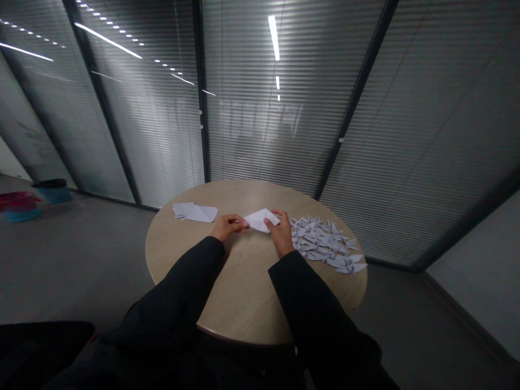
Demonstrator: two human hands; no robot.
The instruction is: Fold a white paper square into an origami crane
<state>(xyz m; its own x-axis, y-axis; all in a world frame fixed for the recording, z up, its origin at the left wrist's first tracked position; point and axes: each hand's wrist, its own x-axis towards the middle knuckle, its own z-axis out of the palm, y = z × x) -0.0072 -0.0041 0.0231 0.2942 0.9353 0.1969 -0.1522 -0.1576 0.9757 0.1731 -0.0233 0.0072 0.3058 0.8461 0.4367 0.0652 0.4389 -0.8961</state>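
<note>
A partly folded sheet of white paper (259, 219) is held between my two hands above the middle of the round table (244, 281). My left hand (228, 226) pinches its pointed left end between thumb and fingers. Gripping the right end, my right hand (282, 230) has its thumb on the near face and its fingers behind the far edge. To the left lies a loose stack of white paper sheets (197, 212). Many folded paper cranes (320, 238) lie crowded together just right of my right hand.
A glass partition with blinds (268, 135) stands right behind the table. On the floor at the far left are a blue bin with a black liner (54, 192) and another with a red liner (19, 208). A dark object (40, 346) fills the lower left corner.
</note>
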